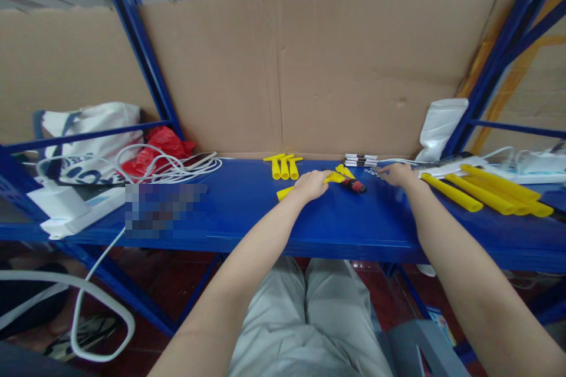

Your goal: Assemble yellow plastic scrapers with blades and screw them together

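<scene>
Yellow tube (284, 193) in the left fingers (321, 181), one end out leftward.

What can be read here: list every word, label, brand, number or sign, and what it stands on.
No text can be quoted with certainty.
White bag: large dark lettering, broken up by folds and cables; unclear.
Blue and white printed item on the floor: too small and blurred to read.
Yellow piece in the left hand: none seen.
</scene>
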The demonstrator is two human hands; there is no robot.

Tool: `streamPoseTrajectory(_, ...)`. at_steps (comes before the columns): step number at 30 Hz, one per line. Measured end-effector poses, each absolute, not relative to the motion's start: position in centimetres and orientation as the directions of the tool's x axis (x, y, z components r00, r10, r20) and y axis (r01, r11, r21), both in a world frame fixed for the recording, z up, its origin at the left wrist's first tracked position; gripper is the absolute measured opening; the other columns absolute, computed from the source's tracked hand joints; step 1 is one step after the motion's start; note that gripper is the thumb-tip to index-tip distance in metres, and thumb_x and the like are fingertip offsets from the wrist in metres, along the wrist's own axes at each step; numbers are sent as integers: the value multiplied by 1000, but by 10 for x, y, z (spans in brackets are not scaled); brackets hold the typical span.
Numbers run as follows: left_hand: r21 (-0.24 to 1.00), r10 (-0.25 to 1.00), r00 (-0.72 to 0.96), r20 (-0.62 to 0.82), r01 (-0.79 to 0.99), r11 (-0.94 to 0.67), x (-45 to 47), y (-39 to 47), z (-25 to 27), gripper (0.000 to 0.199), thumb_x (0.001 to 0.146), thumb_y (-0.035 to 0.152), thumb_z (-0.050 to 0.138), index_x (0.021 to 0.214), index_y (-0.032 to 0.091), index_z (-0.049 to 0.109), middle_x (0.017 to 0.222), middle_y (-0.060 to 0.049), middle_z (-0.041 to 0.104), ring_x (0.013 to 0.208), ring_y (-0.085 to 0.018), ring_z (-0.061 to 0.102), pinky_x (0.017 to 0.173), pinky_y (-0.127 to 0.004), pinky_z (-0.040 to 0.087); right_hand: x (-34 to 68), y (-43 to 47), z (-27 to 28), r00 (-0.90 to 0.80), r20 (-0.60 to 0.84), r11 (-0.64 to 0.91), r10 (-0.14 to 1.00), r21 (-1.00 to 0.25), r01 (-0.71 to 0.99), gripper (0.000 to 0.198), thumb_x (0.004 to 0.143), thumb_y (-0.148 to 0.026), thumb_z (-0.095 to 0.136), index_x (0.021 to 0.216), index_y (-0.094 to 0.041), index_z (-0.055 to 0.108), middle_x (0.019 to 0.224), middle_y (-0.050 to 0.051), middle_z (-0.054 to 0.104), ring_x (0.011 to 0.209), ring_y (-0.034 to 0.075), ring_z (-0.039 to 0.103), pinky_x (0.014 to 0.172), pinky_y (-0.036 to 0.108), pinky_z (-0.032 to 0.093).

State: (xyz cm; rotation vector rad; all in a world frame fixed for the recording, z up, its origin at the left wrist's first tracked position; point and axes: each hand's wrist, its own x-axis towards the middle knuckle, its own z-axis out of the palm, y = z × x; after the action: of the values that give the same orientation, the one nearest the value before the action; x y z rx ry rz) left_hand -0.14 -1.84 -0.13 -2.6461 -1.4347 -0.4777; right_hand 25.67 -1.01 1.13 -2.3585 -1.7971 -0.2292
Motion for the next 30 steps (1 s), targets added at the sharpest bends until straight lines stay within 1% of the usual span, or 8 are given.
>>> streamPoseTrajectory(3,73,798,514,314,825,-560,-1,-18,-1,49,83,25,44,132,28,45,120,-6,60,106,-25,57,88,-38,45,254,-8,10,323,94,-321,942,-44,946,35,81,-28,50,113,-30,64,131,7,50,125,33,37,100,51,32)
streamPoseTrajectory(6,73,800,514,311,826,-559,-1,-19,0,49,83,24,44,132,28,44,121,-6,59,107,-25,57,88,-37,45,251,-7,8,320,90,-318,943,-39,947,38,81,-25,47,116,-28,62,134,8,47,127,32,35,100,50,32)
streamPoseTrajectory(11,61,803,513,304,831,-554,0,-21,1,49,83,25,44,132,28,43,121,-6,59,107,-25,57,87,-37,45,250,-7,5,314,92,-311,945,-39,950,41,81,-22,45,119,-27,60,133,9,47,126,32,36,98,54,32)
streamPoseTrajectory(15,62,802,515,303,829,-556,0,-20,0,50,83,25,44,133,28,43,122,-6,59,108,-25,57,88,-38,45,250,-5,3,295,122,-293,948,-33,956,37,81,-21,44,111,-25,64,129,10,50,123,32,38,95,54,34)
streamPoseTrajectory(20,85,803,514,303,824,-560,0,-21,1,49,83,25,45,132,28,44,122,-6,59,108,-25,56,89,-37,45,248,-3,3,237,198,-241,951,-4,970,27,78,-24,47,94,-19,69,112,14,60,114,32,46,90,51,37)
streamPoseTrajectory(23,99,804,513,300,822,-561,0,-22,2,50,83,24,46,132,28,44,122,-6,59,108,-25,56,90,-37,44,245,-2,4,226,204,-236,953,28,971,26,77,-20,44,87,-16,68,106,16,62,110,30,49,88,49,38)
streamPoseTrajectory(26,103,804,517,295,819,-564,1,-23,3,50,83,24,46,132,28,44,124,-6,57,110,-25,56,90,-37,44,244,-2,4,225,200,-239,954,49,970,26,77,-18,42,83,-14,68,103,17,62,107,29,51,87,47,39)
streamPoseTrajectory(30,103,805,518,290,819,-564,1,-23,3,49,83,25,47,132,29,43,125,-6,57,110,-24,55,90,-37,44,244,-2,4,227,187,-241,956,54,969,26,76,-19,44,86,-13,67,104,18,61,108,29,51,87,45,39)
